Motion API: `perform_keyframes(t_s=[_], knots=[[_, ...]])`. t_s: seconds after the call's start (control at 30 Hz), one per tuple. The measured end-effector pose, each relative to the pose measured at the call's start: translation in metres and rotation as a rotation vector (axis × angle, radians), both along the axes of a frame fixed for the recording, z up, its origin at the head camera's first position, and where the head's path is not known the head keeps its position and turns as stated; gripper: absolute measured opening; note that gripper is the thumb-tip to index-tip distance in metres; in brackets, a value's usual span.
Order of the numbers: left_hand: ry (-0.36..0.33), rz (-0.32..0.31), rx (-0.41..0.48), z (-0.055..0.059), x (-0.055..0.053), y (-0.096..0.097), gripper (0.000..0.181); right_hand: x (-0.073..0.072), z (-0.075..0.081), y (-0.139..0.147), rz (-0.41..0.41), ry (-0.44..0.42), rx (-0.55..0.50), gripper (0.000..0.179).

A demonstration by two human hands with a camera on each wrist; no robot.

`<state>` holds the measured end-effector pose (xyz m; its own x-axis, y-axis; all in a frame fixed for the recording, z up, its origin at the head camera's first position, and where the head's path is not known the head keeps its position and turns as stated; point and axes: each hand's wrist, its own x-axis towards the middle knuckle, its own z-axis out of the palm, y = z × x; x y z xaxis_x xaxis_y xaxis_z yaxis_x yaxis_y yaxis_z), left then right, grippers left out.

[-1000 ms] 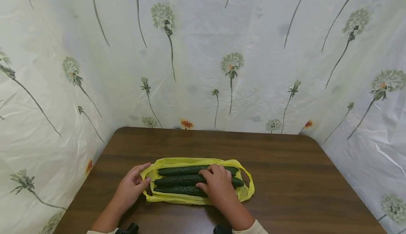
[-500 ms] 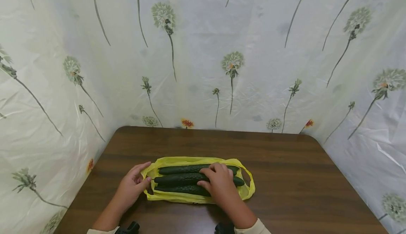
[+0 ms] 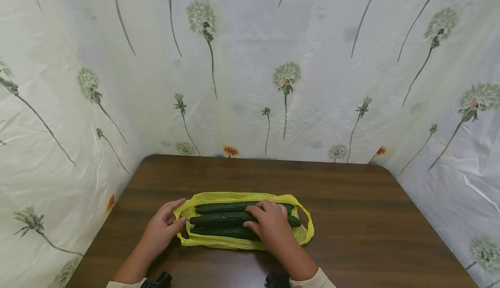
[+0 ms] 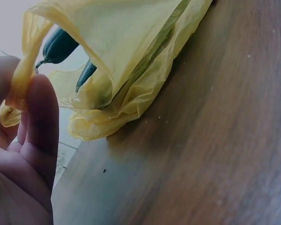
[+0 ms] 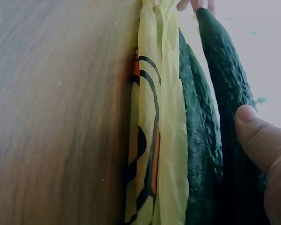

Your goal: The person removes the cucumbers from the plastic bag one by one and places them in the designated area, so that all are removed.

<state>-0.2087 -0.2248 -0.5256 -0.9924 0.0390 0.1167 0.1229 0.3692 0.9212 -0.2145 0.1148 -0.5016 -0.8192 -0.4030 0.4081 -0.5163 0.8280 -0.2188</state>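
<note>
A yellow plastic bag [image 3: 212, 243] lies open on the table with three dark green cucumbers in it. My right hand [image 3: 273, 225] grips the middle cucumber [image 3: 220, 219] near its right end, thumb on the near side. In the right wrist view that cucumber [image 5: 225, 70] is raised a little above the others. The far cucumber [image 3: 222, 207] and the near cucumber [image 3: 224, 232] lie along the bag's two sides, partly hidden by the right hand. At the bag's left end, my left hand [image 3: 161, 229] pinches the bag's handle [image 4: 25, 79] between thumb and fingers.
The brown wooden table [image 3: 351, 218] has rounded far corners. Behind it and on both sides hangs a pale curtain [image 3: 242, 62] with dandelion prints. Dark wrist straps show at the bottom edge of the head view.
The middle cucumber has risen slightly in the right hand and now covers more of the space between its neighbours. The left hand keeps its hold on the bag.
</note>
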Motion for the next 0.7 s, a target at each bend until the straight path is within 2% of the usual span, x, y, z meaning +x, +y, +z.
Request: perform_keyframes(t_s=[0.27,0.57,0.7], knots=[[0.014,-0.013,0.006,0.0,-0.001,-0.001,0.052,-0.002,0.009,0.003,0.017,0.062,0.022,0.037],[0.014,-0.015,-0.001,0.0,0.0,-0.001,0.052,-0.002,0.018,0.011,-0.004,0.015,0.036,0.038],[0.015,-0.018,-0.008,-0.001,0.001,-0.001,0.052,-0.002,0.021,0.015,0.0,0.027,0.053,0.038]])
